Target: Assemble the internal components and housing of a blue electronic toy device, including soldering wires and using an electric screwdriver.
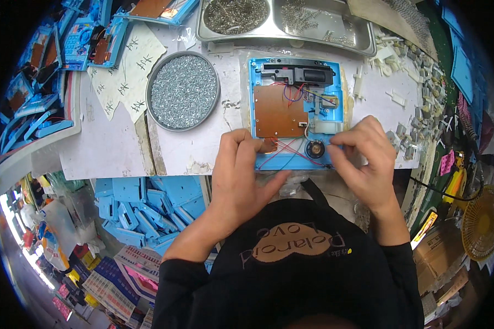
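Note:
A blue plastic casing [295, 163] lies open side up on the table in front of me. Inside it are a brown circuit board [280, 112], a black module [304, 75] along the far edge, and a small round speaker [315, 148] with thin red and dark wires around it. My left hand [237, 172] grips the casing's near left corner, fingertips by the board's lower edge and thumb at the near rim. Beside the speaker, at the casing's right edge, my right hand [369, 164] has thumb and forefinger in a pinch; anything between them is too small to make out.
A round dish of small screws [184, 90] stands left of the casing. Behind is a metal tray [313, 41] with small metal parts. White plastic pieces [387, 57] lie scattered at right. Blue casings [142, 211] fill a container below the table's edge; more assemblies [33, 104] are heaped far left.

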Tool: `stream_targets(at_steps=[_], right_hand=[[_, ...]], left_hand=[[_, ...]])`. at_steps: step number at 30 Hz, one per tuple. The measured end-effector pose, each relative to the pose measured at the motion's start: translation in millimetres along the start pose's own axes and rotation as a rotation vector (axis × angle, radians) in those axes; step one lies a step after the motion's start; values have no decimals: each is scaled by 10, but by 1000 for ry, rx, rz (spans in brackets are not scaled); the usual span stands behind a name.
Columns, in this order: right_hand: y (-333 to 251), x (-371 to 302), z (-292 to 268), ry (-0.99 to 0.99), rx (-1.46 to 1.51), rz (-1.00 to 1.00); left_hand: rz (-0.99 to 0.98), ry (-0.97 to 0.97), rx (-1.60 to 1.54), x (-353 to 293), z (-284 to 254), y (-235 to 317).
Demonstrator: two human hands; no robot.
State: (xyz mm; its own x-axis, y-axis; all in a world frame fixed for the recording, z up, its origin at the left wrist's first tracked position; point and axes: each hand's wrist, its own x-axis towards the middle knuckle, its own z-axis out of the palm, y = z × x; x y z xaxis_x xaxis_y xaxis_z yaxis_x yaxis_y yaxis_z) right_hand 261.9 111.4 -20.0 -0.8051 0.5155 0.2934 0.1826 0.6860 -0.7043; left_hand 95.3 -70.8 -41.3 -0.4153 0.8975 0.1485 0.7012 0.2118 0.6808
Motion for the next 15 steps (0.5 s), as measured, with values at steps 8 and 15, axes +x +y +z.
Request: stream_targets(at_steps=[8, 15], right_hand=[[280, 229, -54, 127, -115, 135], [185, 570, -50, -159, -393, 217]], left_hand=[[-181, -48, -368, -183, -130, -221], [355, 48, 39, 503, -200, 87]])
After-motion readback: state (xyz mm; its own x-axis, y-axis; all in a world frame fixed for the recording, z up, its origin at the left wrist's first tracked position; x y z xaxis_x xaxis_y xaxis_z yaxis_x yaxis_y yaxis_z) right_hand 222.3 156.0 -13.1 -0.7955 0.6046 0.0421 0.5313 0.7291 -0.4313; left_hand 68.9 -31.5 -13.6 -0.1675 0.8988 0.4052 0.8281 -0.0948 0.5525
